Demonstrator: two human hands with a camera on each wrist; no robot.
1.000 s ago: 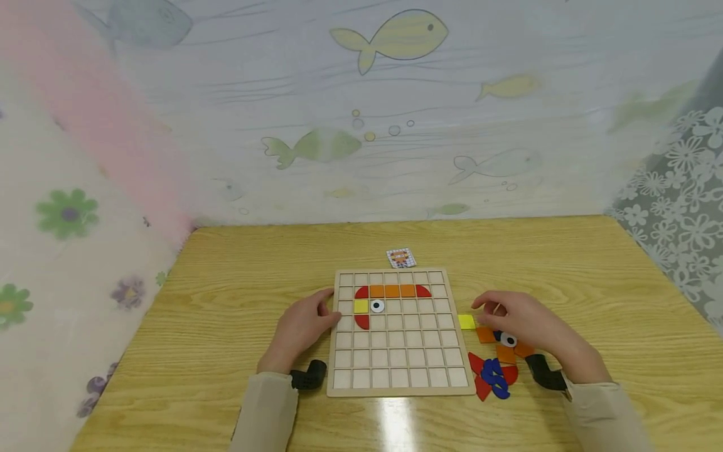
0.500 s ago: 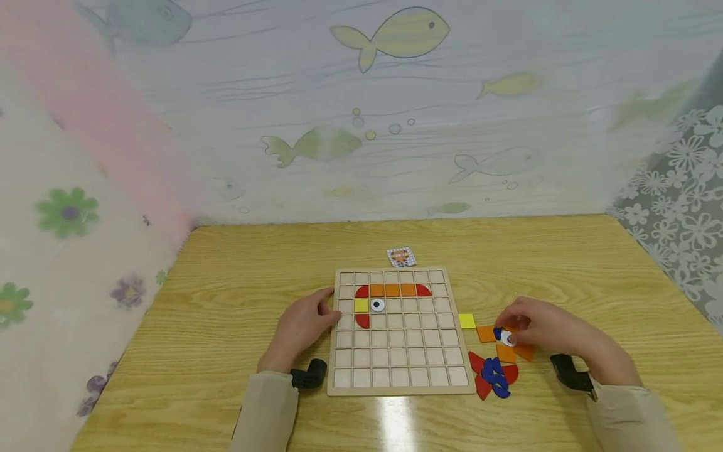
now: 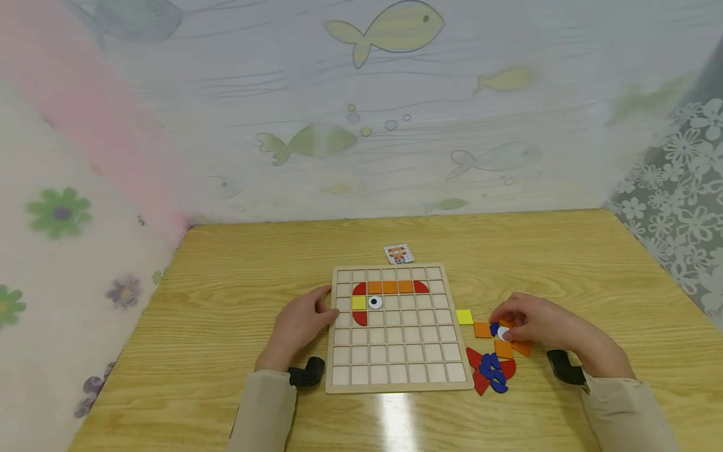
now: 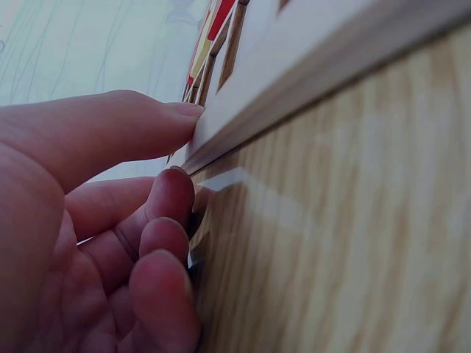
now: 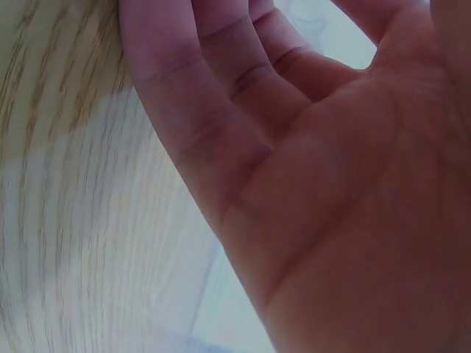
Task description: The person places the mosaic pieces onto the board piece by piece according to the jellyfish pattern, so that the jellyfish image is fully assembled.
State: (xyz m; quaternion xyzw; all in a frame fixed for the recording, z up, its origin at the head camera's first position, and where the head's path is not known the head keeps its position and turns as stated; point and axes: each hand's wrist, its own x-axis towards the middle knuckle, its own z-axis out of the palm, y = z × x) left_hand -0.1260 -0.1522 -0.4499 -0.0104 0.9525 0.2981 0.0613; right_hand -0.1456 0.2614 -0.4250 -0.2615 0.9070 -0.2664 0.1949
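A wooden grid board (image 3: 396, 389) lies on the table with red, orange and yellow pieces and one round eye disc (image 3: 375, 302) in its cells. My left hand (image 3: 299, 325) holds the board by its left edge, thumb on the rim and fingertips at its side in the left wrist view. To the right of the board, my right hand (image 3: 542, 323) bends over loose pieces, thumb and fingers pinching a second, white eye disc (image 3: 502, 334). Beside those fingertips are a blue piece (image 3: 494, 329) and orange squares (image 3: 482, 329). The right wrist view shows only the palm (image 5: 324, 191) and curved fingers.
A yellow square (image 3: 464, 317) lies close to the board's right edge. Nearer me are several blue pieces (image 3: 493, 370) and red pieces (image 3: 481, 382) in a loose heap. A small picture card (image 3: 398, 253) lies behind the board. A painted wall (image 3: 316, 188) stands at the table's back.
My right hand has moved right from beside the yellow square and come down over the orange pieces and the white eye disc. The left hand keeps its place at the board's edge.
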